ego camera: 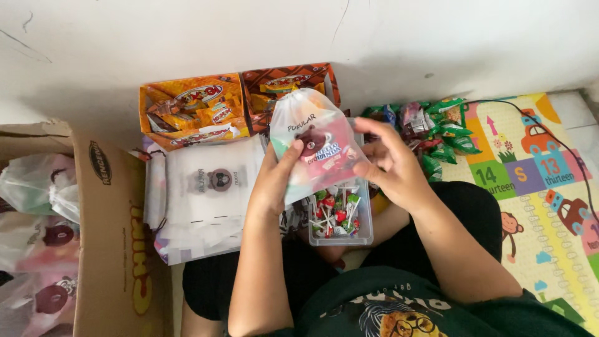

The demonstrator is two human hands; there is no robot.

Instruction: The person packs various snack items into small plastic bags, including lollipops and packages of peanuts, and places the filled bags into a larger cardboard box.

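I hold the goodie bag (315,145) up at twelve o'clock, my left hand (272,184) gripping its side, my right hand (390,163) pinching its edge, over the lollipop tub (364,219) so sweets stay close.

Both forearms rise from the bottom of the view and lean in toward each other, bare from the elbows up. The left hand (273,181) sits at the end of a straight, near-upright forearm, its back turned to the camera, thumb stretched up and to the right in a pinching grip, the other fingers hidden on the far side. The right hand (390,163) comes in from the lower right on a bent, slanting forearm, wrist cocked inward. Its fingers are curled, the index finger reaching out to the left along the top, thumb tucked beneath. The two hands are close together at about the same height, not touching.
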